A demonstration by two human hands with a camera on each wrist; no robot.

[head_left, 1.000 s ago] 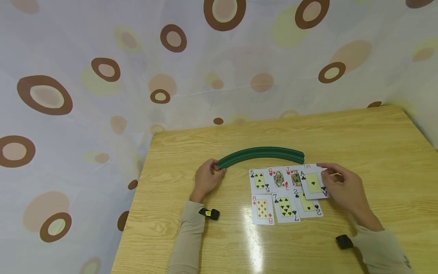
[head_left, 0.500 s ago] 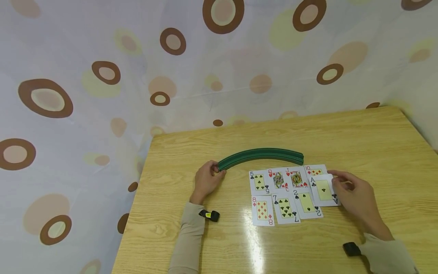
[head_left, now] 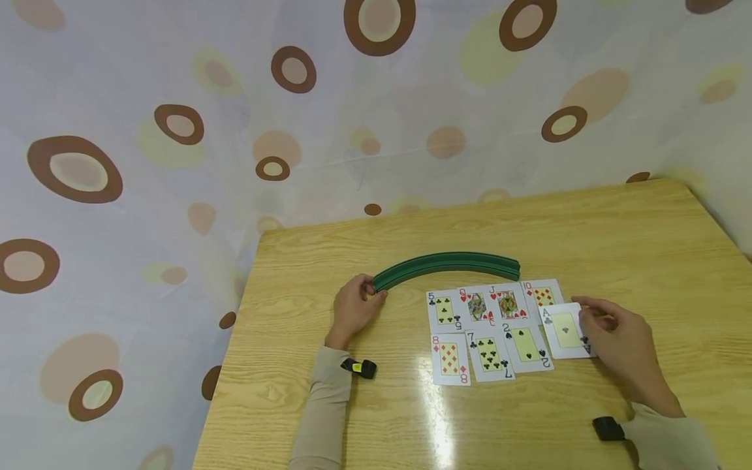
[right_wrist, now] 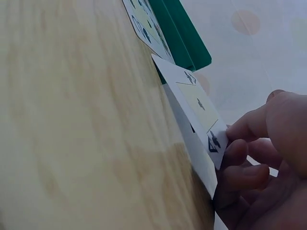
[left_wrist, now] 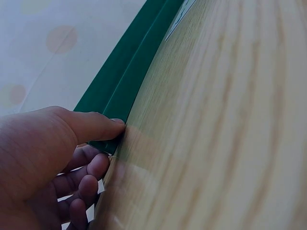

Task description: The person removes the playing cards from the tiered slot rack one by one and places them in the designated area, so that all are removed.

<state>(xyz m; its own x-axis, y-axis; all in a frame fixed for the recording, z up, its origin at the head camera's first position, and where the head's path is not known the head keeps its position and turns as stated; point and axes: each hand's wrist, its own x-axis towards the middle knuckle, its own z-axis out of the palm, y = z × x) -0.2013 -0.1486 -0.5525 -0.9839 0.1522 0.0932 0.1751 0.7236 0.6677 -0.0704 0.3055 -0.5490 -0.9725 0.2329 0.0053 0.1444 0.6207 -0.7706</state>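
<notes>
My left hand (head_left: 354, 310) pinches the left end of a curved green card holder (head_left: 449, 262), the thumb on top in the left wrist view. My right hand (head_left: 625, 346) pinches the ace of clubs (head_left: 566, 331) by its right edge. In the right wrist view that ace (right_wrist: 199, 105) is tilted, raised off the table. It overlaps the bottom of the ten of diamonds (head_left: 536, 297) in the head view. Beside that lie the jack of hearts (head_left: 506, 304), queen of hearts (head_left: 476, 306) and five of clubs (head_left: 444, 311).
A lower row holds the eight of diamonds (head_left: 450, 359), seven of clubs (head_left: 489, 354) and two of spades (head_left: 529, 347). They lie face up on the wooden table (head_left: 282, 391). A patterned cloth (head_left: 411, 98) hangs behind the table's far edge.
My right hand has moved right and toward me with the ace of clubs, uncovering most of the ten of diamonds, the jack and the two. The left hand stays at the holder.
</notes>
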